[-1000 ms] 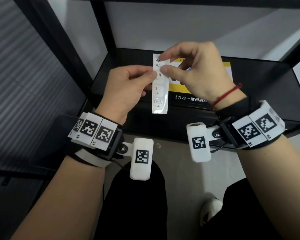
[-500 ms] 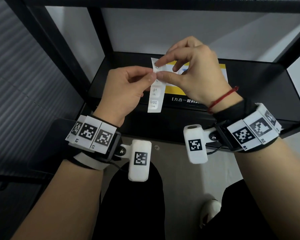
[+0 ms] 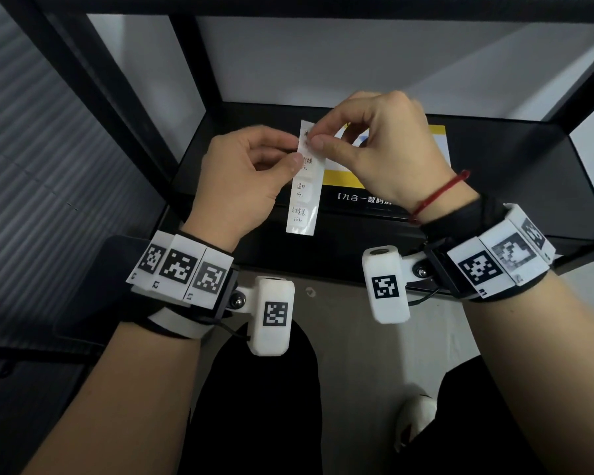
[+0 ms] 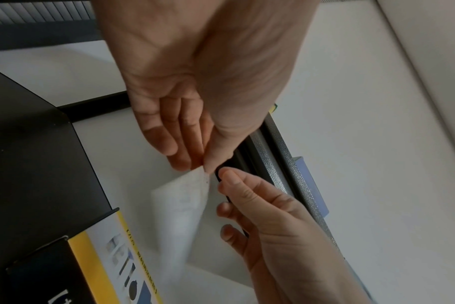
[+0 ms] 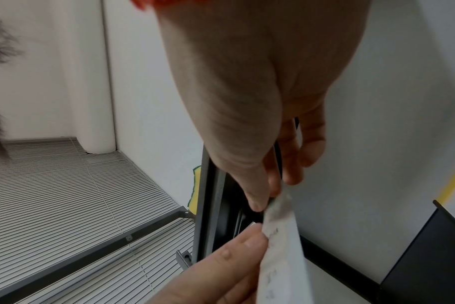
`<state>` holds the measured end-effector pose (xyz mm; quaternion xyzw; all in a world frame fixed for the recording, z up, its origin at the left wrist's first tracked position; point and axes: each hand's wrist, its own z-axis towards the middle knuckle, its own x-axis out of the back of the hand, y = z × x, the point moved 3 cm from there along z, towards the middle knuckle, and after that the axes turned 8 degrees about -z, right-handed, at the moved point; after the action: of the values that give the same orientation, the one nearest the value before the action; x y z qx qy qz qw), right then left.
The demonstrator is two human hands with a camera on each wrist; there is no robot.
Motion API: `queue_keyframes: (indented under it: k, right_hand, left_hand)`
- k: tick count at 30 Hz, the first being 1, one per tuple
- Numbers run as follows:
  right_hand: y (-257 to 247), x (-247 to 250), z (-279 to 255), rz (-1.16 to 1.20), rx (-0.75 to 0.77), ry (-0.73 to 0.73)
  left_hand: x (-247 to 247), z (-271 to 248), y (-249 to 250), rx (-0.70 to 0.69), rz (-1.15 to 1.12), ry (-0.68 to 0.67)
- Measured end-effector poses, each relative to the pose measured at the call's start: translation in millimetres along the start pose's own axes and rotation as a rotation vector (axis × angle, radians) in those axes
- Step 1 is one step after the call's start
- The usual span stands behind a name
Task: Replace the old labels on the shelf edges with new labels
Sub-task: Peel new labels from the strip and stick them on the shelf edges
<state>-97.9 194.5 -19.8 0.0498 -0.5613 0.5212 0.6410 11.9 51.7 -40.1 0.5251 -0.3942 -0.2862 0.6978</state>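
A white label strip (image 3: 304,197) with several handwritten labels hangs upright in front of the black shelf (image 3: 515,186). My left hand (image 3: 240,180) pinches its left edge about a third of the way down between thumb and forefinger. My right hand (image 3: 384,145) pinches the strip's top, thumb and forefinger closed on the uppermost label. In the left wrist view the strip (image 4: 185,207) looks blurred under my left hand's fingertips (image 4: 185,162). The right wrist view shows the strip (image 5: 281,242) running down from my right thumb tip.
A flat box (image 3: 436,149) with a yellow band and white top lies on the shelf behind my hands. Black shelf uprights (image 3: 83,84) stand at the left and right. Slatted blinds (image 3: 35,173) fill the left side. Below are my dark trousers and a white shoe (image 3: 419,419).
My right hand's thumb and forefinger have closed onto the top label of the strip. The strip has stayed nearly in place in my left hand.
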Motion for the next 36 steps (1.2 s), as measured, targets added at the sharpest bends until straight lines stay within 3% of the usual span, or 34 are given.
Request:
queue_keyframes:
  k: [16, 22, 25, 31, 36]
  right_hand:
    - [1, -4, 2, -0.042, 0.007, -0.072]
    - [2, -5, 8, -0.036, -0.028, 0.082]
    - [-5, -4, 7, -0.036, 0.024, 0.14]
    - [-14, -21, 8, -0.089, 0.186, -0.006]
    - [-12, -15, 10, -0.034, 0.175, -0.044]
  left_hand:
    - [-4, 4, 1, -0.064, -0.044, -0.029]
    - [-1, 11, -14, 0.014, 0.01, -0.039]
    - [-1, 13, -19, 0.04, 0.015, -0.064]
    - [1, 17, -17, 0.014, -0.019, -0.067]
    - [7, 18, -18, 0.018, -0.03, -0.063]
